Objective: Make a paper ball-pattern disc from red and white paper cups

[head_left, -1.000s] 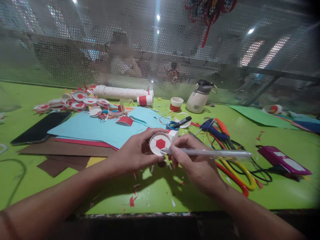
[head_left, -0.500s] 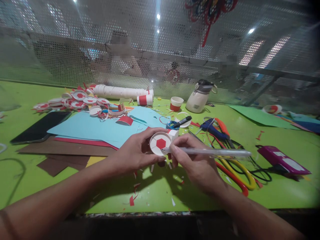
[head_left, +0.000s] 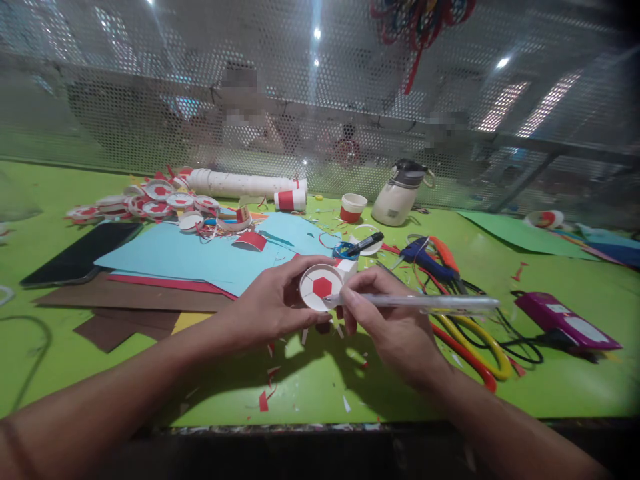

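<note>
My left hand (head_left: pixel 277 300) is closed around a small paper cup (head_left: pixel 309 300), whose round white base with a red hexagon and thin drawn lines faces me. In my right hand (head_left: pixel 385 320) is a clear, slim pen (head_left: pixel 435 303), pinched between thumb and fingers. Its tip rests at the lower right of the white base, beside the red hexagon. Part of the cup's body shows behind the fingers, and the rest is hidden by them. Scraps of red and white paper (head_left: pixel 264 401) lie on the green table below the hands.
Blue paper sheets (head_left: pixel 165 257) and a black phone (head_left: pixel 83 253) lie left. Decorated cup bases (head_left: pixel 157 190) are heaped behind. A bottle (head_left: pixel 397 193) and red-banded cup (head_left: pixel 353 208) stand at the back. Scissors (head_left: pixel 475 343), a glue gun (head_left: pixel 425 257) and a purple power bank (head_left: pixel 567 321) lie right.
The pen has shifted very slightly, its far end a little higher and further left. Both hands keep the same hold, and the cup stays in place.
</note>
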The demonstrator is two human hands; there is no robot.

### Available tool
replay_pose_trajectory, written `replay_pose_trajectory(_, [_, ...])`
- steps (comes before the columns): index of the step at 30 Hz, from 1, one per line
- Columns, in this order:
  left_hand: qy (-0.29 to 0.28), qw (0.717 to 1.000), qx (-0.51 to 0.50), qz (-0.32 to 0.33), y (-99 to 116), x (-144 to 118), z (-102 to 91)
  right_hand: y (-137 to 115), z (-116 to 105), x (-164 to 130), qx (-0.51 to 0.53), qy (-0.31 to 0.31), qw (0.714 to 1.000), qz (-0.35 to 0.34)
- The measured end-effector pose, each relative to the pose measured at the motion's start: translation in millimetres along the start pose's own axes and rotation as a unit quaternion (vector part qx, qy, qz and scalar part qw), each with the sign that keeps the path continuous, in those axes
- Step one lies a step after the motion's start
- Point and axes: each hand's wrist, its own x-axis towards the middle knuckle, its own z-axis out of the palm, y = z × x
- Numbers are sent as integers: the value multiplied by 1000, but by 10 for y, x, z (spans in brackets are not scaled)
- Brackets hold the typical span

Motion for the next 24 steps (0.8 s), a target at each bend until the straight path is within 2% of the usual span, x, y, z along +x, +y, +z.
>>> replay_pose_trajectory(24, [2,1000,-17,-4,4,2,8,4,-19,-7,3,1,1000,11])
